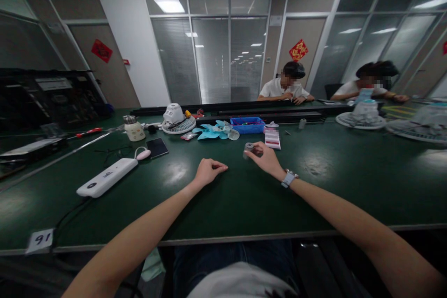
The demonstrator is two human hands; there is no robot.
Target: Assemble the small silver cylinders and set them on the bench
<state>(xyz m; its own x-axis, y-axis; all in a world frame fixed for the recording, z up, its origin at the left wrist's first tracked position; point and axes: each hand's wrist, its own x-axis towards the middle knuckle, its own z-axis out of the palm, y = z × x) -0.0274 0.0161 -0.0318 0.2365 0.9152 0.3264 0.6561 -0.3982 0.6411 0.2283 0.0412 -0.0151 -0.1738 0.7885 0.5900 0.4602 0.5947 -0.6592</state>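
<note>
My right hand [265, 158], wearing a watch, grips a small grey cylinder [248, 150] with a round opening in its top, between thumb and fingers just over the green table [244, 205]. To its left, my left hand [209, 172] rests low at the tabletop with thumb and fingertips pinched together. Whether anything tiny is in that pinch is hidden. Beyond the hands lie light-blue fan blades [213, 131], a blue bin [247, 125] with small parts, and a red-and-white printed packet [272, 138].
A white fan base on a grille [174, 118], a patterned bottle [133, 128], a dark phone [157, 147] and a white power strip [108, 177] stand left. A similar small cylinder [302, 124] stands right. Two people sit across, near more fan parts [363, 116].
</note>
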